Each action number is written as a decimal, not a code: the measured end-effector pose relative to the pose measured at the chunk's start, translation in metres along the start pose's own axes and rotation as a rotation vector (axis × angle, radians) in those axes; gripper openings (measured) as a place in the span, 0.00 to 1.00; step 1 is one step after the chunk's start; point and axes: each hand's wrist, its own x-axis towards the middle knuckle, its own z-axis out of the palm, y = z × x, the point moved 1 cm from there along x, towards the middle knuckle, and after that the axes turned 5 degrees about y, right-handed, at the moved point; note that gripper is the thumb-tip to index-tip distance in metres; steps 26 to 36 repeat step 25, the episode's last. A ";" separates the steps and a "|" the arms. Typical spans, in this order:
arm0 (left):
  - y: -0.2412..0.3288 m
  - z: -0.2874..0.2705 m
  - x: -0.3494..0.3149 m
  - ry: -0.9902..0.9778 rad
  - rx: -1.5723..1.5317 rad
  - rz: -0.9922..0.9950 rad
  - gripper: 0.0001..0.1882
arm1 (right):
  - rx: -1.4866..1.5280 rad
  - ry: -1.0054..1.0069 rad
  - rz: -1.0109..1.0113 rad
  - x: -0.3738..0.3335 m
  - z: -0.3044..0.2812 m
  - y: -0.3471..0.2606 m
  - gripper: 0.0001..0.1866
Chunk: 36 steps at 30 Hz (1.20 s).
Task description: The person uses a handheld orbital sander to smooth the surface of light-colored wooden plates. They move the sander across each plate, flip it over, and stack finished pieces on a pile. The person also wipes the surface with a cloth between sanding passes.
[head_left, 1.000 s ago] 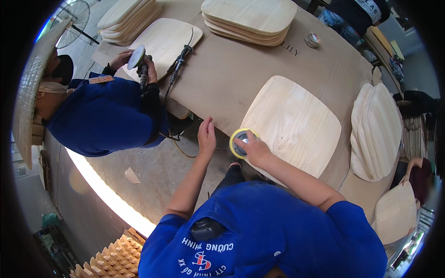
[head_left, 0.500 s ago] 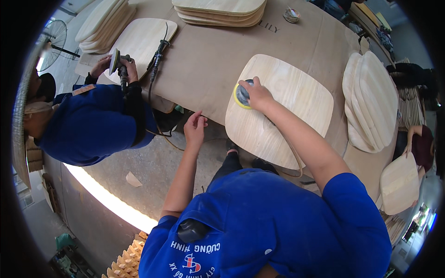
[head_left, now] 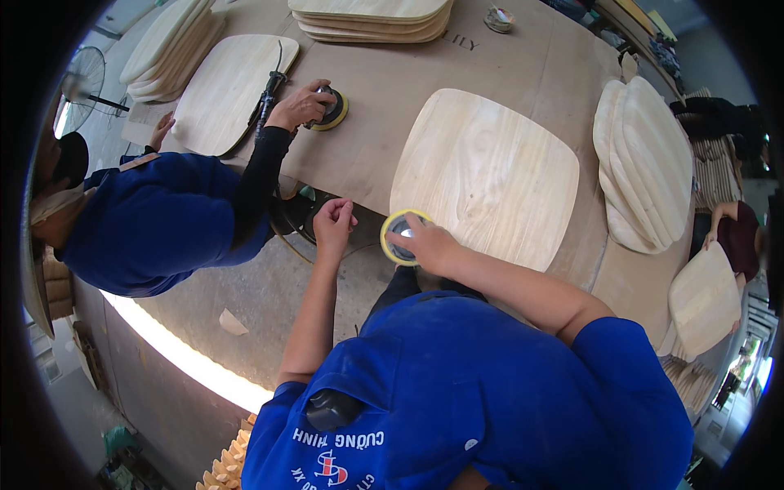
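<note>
My right hand (head_left: 433, 245) grips a round sander (head_left: 403, 235) with a dark body and yellow pad rim, held at the near left edge of a pale wooden panel (head_left: 490, 167). The panel has rounded corners and lies flat on the covered table. Over the gap at the table's near edge, my left hand (head_left: 333, 227) hangs to the left of the sander. Its fingers are curled in and nothing shows in them.
At the left, a co-worker's hand (head_left: 300, 106) holds another sander (head_left: 331, 108) over the brown-covered table (head_left: 367, 155), beside a second panel (head_left: 233, 90). Panel stacks stand at the far left (head_left: 167, 45), far middle (head_left: 371, 20) and right (head_left: 641, 163). Another person at the right holds a panel (head_left: 704, 302).
My right hand has brought the sander off the panel's top, toward me, to its near left edge. The co-worker's sander has swung right over the table. My left hand barely moved.
</note>
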 end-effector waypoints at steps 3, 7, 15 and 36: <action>-0.007 0.000 0.002 -0.021 -0.031 0.004 0.09 | 0.001 -0.043 0.017 -0.021 0.000 0.005 0.30; -0.019 0.008 0.001 -0.078 -0.067 -0.013 0.10 | -0.022 0.044 0.186 -0.017 -0.014 0.039 0.35; -0.021 0.025 -0.001 -0.174 -0.063 0.000 0.11 | 0.027 0.197 0.515 0.018 -0.057 0.093 0.36; -0.028 0.026 0.003 -0.224 -0.011 -0.038 0.13 | -0.176 0.016 0.184 -0.024 0.009 0.040 0.39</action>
